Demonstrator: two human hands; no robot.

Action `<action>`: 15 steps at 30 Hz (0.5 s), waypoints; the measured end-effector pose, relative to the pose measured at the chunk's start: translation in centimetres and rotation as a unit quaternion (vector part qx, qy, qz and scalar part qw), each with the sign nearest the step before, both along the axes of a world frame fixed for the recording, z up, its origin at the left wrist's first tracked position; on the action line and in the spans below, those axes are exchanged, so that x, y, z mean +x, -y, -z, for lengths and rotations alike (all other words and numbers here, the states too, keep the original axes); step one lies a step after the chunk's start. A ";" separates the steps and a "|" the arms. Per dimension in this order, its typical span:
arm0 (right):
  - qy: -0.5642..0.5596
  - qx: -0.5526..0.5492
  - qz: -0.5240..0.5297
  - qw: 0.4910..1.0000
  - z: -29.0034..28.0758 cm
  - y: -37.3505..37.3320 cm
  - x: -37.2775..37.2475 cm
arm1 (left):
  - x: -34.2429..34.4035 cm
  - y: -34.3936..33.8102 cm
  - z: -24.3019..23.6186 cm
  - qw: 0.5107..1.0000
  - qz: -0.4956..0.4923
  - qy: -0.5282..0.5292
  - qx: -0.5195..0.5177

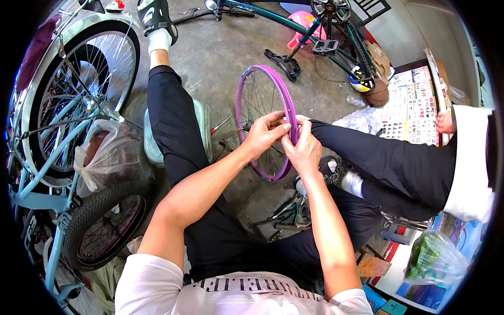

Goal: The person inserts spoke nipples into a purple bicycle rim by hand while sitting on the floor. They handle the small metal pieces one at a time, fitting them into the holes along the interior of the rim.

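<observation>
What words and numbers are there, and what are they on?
I won't copy words out, but here's where they are.
Wearer's white shirt: big dark letters.
Black slipper: white letters.
Dark bike part, far left: pale letters, partly hidden.
Purple rim: marks too small to read.
Thick tyre: marks too small.
Picture chart: too small.

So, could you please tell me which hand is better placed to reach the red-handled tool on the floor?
Probably the left hand: it is nearer the red-handled tool, which lies to the left of the purple wheel. The right hand is farther across, and both hold the wheel.
</observation>
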State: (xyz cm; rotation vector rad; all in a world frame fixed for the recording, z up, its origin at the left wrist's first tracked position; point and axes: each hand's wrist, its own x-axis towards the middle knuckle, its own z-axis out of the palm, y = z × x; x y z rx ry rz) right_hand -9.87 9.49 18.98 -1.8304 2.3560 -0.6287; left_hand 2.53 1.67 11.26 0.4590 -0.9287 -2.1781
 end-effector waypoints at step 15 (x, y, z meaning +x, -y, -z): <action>-0.119 0.016 -0.197 0.973 -7.4 5.3 -3.4 | 0.3 -0.1 -0.2 1.000 0.022 0.013 -0.002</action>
